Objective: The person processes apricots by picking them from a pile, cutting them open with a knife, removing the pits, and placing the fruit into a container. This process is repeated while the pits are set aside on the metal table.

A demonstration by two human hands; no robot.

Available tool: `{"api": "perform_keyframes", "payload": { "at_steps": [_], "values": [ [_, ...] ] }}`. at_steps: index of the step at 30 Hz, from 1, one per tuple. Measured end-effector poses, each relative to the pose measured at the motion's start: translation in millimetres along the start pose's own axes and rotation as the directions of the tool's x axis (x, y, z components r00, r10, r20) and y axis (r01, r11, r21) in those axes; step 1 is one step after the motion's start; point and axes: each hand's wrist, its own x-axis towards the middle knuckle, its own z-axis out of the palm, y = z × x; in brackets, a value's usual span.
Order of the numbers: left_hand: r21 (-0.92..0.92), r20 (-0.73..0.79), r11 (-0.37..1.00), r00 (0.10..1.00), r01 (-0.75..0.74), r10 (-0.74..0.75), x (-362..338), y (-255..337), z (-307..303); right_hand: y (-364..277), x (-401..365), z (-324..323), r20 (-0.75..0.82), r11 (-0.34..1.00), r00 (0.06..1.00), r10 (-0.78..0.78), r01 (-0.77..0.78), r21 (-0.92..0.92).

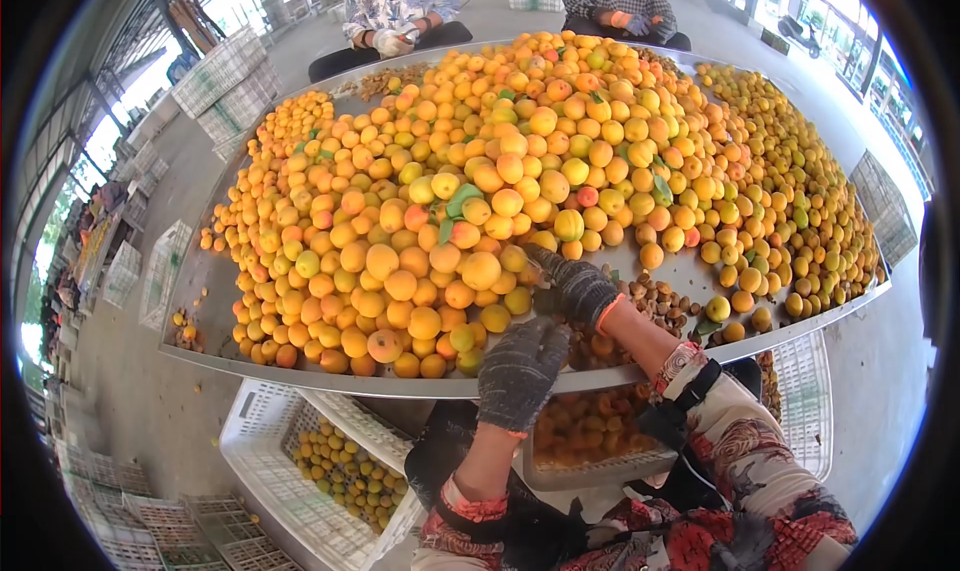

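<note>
Open-sided shed [105, 21]; metal table [205, 286] before me, heaped with apricots [400, 261]. Step, I judge: working through apricots at their near edge; next move calls for a light touch. Orange to yellow-green, some red-blushed. My gloved left hand [520, 371] and right hand [580, 286], 2 close neighbours; grip obscured, can't tell. Smallest: brown pit-like bits [655, 296].

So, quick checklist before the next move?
1. Gloves on: ok, left hand and right hand both covered.
2. Fruit within reach: ok, the pile sits right in front of both.
3. Pile free of leaves: not ok, green leaf on top.
4. Table free of pits: not ok, pits lie beside the right wrist.
5. Left crate has room: ok, fruit lies below its rim.
6. Grip: cannot tell, fingertips unclear.
</note>
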Motion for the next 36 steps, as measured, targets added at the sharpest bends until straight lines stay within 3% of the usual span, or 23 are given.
{"api": "perform_keyframes", "payload": {
  "at_steps": [4, 6, 7, 9, 10, 12, 14, 16, 19, 20, 21, 22, 24, 25, 26, 28, 29, 31, 32, 34, 36],
  "values": [
    [0.058, 0.019, 0.996, 0.997, -0.074, 0.073, 0.1, 2.0, 1.4, -5.0, 6.6, -6.0, 0.128, 0.989, 0.987, 0.095, -0.108, 0.102],
    [0.041, 0.034, 0.995, 0.996, -0.089, 0.088, 2.1, 4.3, 3.7, 12.0, 24.3, 10.8, 0.045, 0.998, 0.997, -0.063, 0.062, 0.017],
    [0.026, 0.045, 0.994, 0.994, -0.104, 0.103, 2.8, 4.9, 4.3, 17.4, 26.4, 11.7, 0.045, 0.998, 0.997, -0.065, 0.064, 0.016],
    [0.014, 0.057, 0.999, 0.997, -0.048, 0.047, 2.2, 2.4, 10.5, 15.1, 25.5, 5.2, 0.099, 0.956, 0.969, -0.225, 0.239, -0.168],
    [0.0, 0.072, 1.0, 0.997, 0.006, -0.006, 2.1, 0.5, 12.7, 12.8, 25.7, 3.0, 0.096, 0.957, 0.97, -0.225, 0.238, -0.167],
    [0.05, 0.081, 0.999, 0.997, 0.001, -0.005, 0.7, -2.3, 12.5, -2.1, 24.3, -5.4, 0.197, 0.97, 0.979, 0.046, 0.004, -0.245],
    [0.099, 0.085, 0.995, 0.996, -0.002, -0.006, 1.9, -2.4, 8.6, 5.2, 22.6, -6.0, 0.173, 0.966, 0.984, -0.039, 0.081, -0.245],
    [0.022, 0.097, 0.999, 0.995, -0.03, 0.027, 4.1, 1.1, -0.3, 12.1, 14.6, -3.1, 0.148, 0.959, 0.982, -0.114, 0.148, -0.242],
    [-0.052, -0.021, 0.998, 0.999, -0.041, 0.039, -2.4, -16.6, 2.8, -7.9, -13.7, -20.0, 0.071, 0.981, 0.989, -0.126, 0.135, -0.137],
    [-0.053, -0.023, 0.998, 0.999, -0.04, 0.039, 0.1, -13.9, 2.2, -16.1, -24.7, -28.1, 0.074, 0.979, 0.997, -0.035, 0.02, 0.201],
    [-0.378, -0.041, 0.9, 0.967, 0.219, -0.253, 4.7, -8.2, 1.1, -19.2, -32.8, -30.6, 0.106, 0.852, 0.993, 0.052, -0.1, 0.514],
    [-0.653, 0.04, 0.637, 0.858, 0.41, -0.511, 8.2, -3.2, 0.6, -13.4, -37.2, -24.4, 0.104, 0.851, 0.993, 0.057, -0.102, 0.516],
    [-0.722, 0.048, 0.6, 0.891, 0.344, -0.452, 13.5, 2.3, 0.6, -18.6, -41.6, -24.2, 0.037, 0.784, 0.999, -0.018, -0.009, 0.621],
    [-0.784, 0.053, 0.552, 0.916, 0.285, -0.398, 13.6, 4.2, 0.6, -20.8, -53.3, -30.0, 0.006, 0.842, 0.999, -0.041, 0.031, 0.538],
    [-0.781, 0.053, 0.556, 0.917, 0.284, -0.394, 13.4, 4.8, 1.0, -25.6, -58.2, -33.2, 0.001, 0.841, 0.999, -0.041, 0.034, 0.541],
    [-0.851, 0.16, 0.4, 0.894, 0.339, -0.418, 12.1, 5.2, 2.2, -31.8, -66.9, -36.1, -0.043, 0.812, 0.993, -0.113, 0.117, 0.572],
    [-0.849, 0.16, 0.405, 0.896, 0.339, -0.413, 11.2, 7.3, 1.3, -39.7, -72.5, -44.4, -0.049, 0.81, 0.992, -0.113, 0.12, 0.574],
    [-0.96, 0.209, 0.077, 0.872, 0.269, -0.443, 9.6, 11.6, -1.9, -56.6, -81.8, -63.7, 0.153, 0.704, 0.984, 0.094, -0.174, 0.688],
    [-0.96, 0.205, 0.083, 0.874, 0.267, -0.44, 8.8, 10.5, -2.6, -57.0, -85.9, -64.9, 0.149, 0.703, 0.985, 0.089, -0.168, 0.691],
    [-0.964, 0.24, -0.176, 0.939, 0.2, -0.247, 7.9, 5.6, -4.3, -51.0, -100.2, -62.1, -0.102, 0.569, 0.991, 0.091, 0.032, 0.822],
    [-0.956, 0.256, -0.207, 0.938, 0.21, -0.232, 7.2, 9.1, -9.0, -40.3, -113.9, -54.5, -0.18, 0.536, 0.982, 0.054, 0.124, 0.835]
  ]
}}
